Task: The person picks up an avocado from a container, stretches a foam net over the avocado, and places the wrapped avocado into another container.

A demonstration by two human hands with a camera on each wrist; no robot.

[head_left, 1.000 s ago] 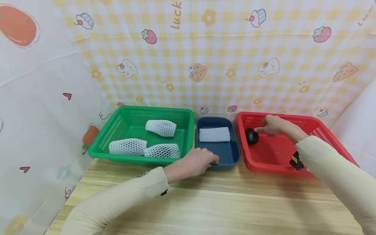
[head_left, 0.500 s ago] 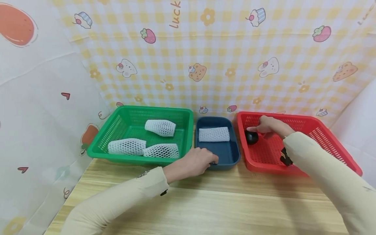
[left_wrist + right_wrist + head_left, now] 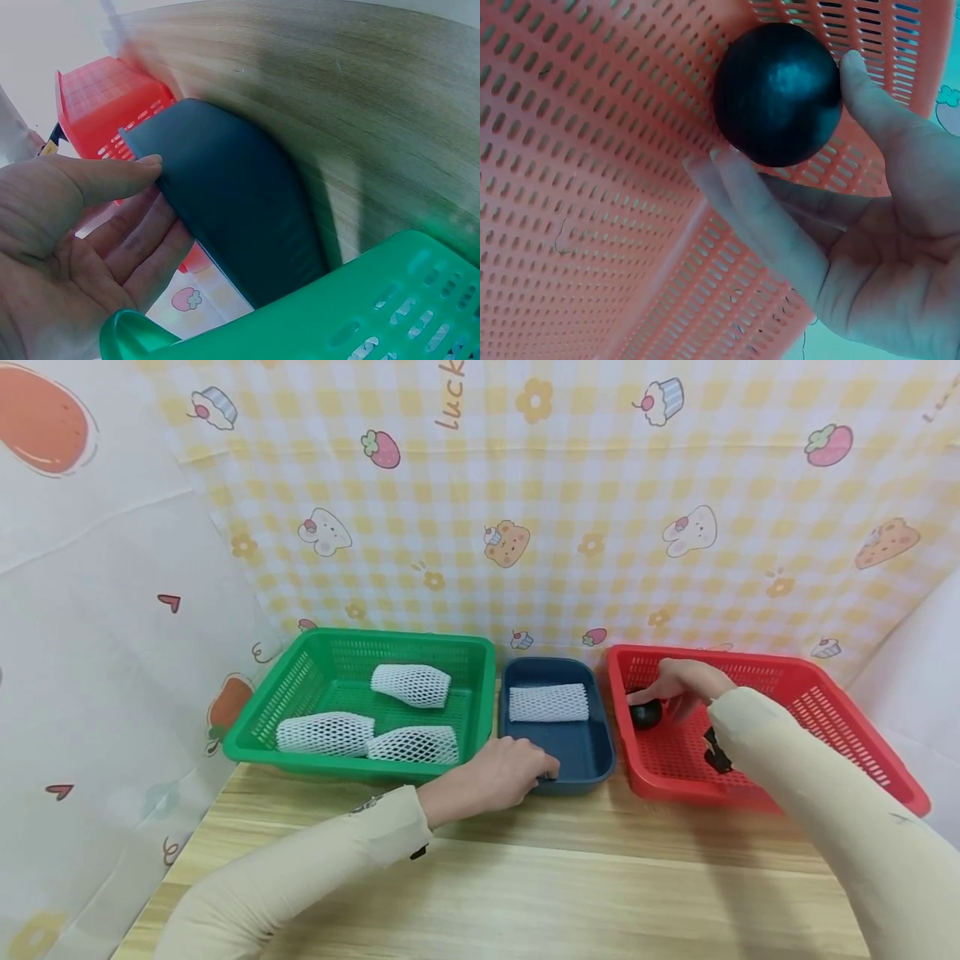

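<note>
My left hand pinches the near rim of the dark blue tray. In the left wrist view, the thumb lies on the outside of the tray's wall and the fingers reach over its edge. A white foam net sleeve lies inside this tray. My right hand reaches into the red basket, around a glossy black ball near the left wall. In the right wrist view, the thumb meets one side of the ball; the rather straight fingers extend along its other side, contact unclear.
To the left stands a green basket holding several white net sleeves, one at its near left. A wooden table bears all three containers. Behind them hangs a patterned yellow check cloth.
My right hand has moved left, from beside the black ball to over and around it, with the thumb now on its far side. The left hand stays on the blue tray.
</note>
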